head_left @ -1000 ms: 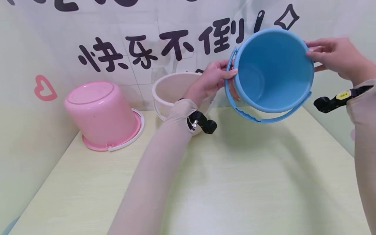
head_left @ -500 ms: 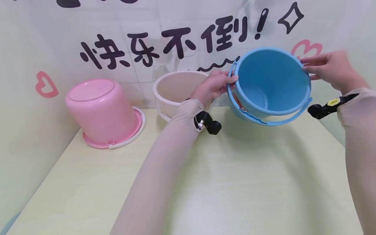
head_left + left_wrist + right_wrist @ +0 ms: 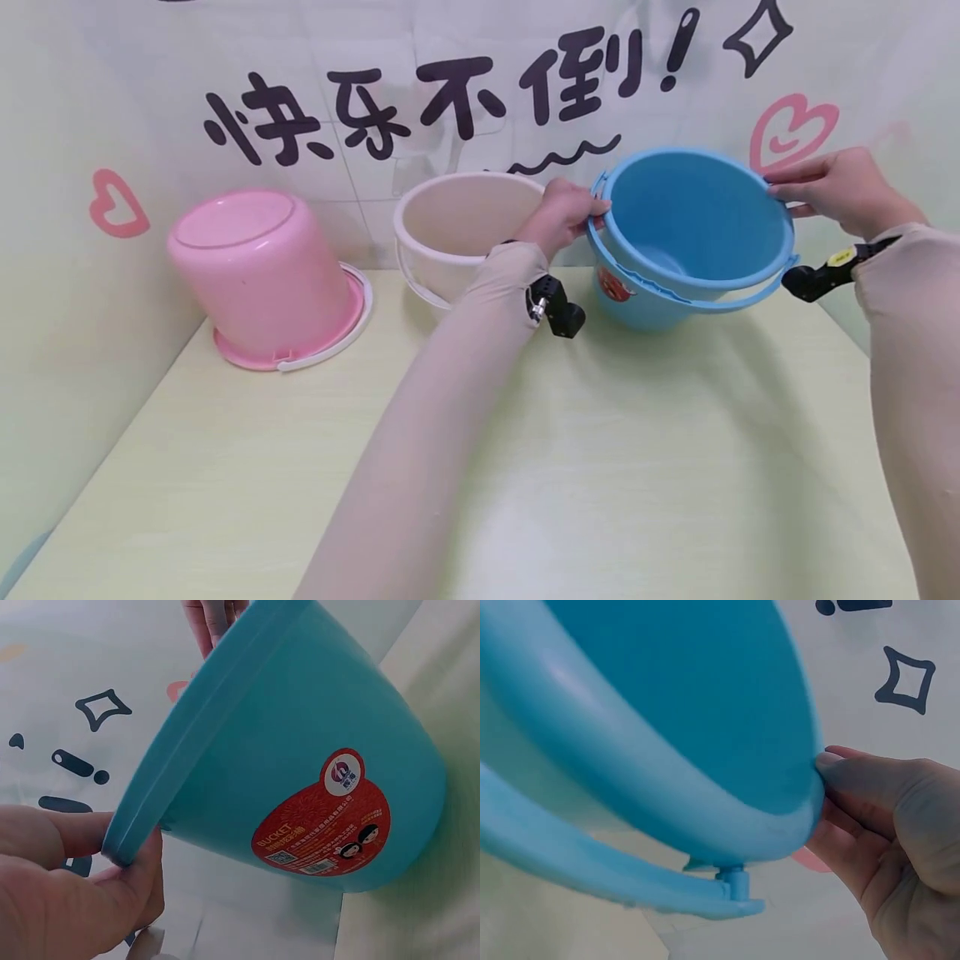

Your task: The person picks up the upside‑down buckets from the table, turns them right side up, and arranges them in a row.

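Observation:
A blue bucket [image 3: 660,242] is held at the back right of the table, its mouth tipped a little toward the head camera. My left hand [image 3: 562,215] pinches its rim on the left side, thumb on one face and fingers under the lip. On the right side my right hand [image 3: 843,190] pinches the rim between thumb and fingers. The bucket's blue handle [image 3: 630,874] hangs down in front of the rim. In the left wrist view a red label [image 3: 330,825] shows on the bucket's wall, with its base close by the table.
Left of my left hand an off-white bucket [image 3: 423,237] stands upright, partly behind the forearm. Farther left a pink bucket [image 3: 262,283] sits upside down, its white handle [image 3: 337,346] on the table [image 3: 247,467]. A printed wall hanging [image 3: 337,50] covers the back.
Both hands have lowered the blue bucket toward the table and turned it more upright. More of its outer wall and red label shows now. The pink and off-white buckets stay put.

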Demonstrator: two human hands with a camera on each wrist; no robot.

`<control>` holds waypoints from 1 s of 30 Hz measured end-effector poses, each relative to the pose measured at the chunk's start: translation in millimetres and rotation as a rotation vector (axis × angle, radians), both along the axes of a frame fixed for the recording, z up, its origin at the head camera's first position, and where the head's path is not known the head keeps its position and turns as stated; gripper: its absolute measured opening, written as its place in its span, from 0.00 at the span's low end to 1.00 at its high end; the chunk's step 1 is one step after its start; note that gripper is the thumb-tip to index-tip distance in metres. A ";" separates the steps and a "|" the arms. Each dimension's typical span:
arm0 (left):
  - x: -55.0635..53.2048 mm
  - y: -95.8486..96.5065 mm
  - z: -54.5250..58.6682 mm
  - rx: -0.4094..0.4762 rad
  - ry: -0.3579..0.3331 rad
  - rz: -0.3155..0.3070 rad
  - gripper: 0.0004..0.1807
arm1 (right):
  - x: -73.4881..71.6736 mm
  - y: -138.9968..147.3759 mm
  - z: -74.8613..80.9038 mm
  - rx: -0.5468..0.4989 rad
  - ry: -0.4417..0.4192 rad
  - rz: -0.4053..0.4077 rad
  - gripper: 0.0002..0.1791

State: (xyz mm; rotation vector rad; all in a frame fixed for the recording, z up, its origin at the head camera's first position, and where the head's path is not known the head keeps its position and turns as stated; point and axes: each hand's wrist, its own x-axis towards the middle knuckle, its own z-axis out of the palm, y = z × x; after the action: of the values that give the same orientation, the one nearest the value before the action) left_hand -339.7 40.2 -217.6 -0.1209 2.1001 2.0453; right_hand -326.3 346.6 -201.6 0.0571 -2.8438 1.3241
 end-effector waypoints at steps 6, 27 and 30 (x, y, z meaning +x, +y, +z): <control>0.5 9.9 -1.1 -0.122 0.061 0.095 0.02 | -9.6 2.8 -4.6 -0.009 -0.024 -0.004 0.31; -6.3 26.5 -2.8 -0.430 0.094 0.139 0.09 | -24.3 2.7 -23.2 0.005 -0.077 -0.033 0.36; -7.0 26.1 -2.1 -0.439 0.098 0.119 0.08 | -26.1 2.0 -24.0 0.014 -0.065 -0.036 0.35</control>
State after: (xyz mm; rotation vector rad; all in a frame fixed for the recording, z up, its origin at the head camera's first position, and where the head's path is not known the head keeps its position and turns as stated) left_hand -346.7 66.3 -219.7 -0.2201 2.6306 1.6410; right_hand -352.4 348.6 -225.6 -0.0375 -2.8932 1.3229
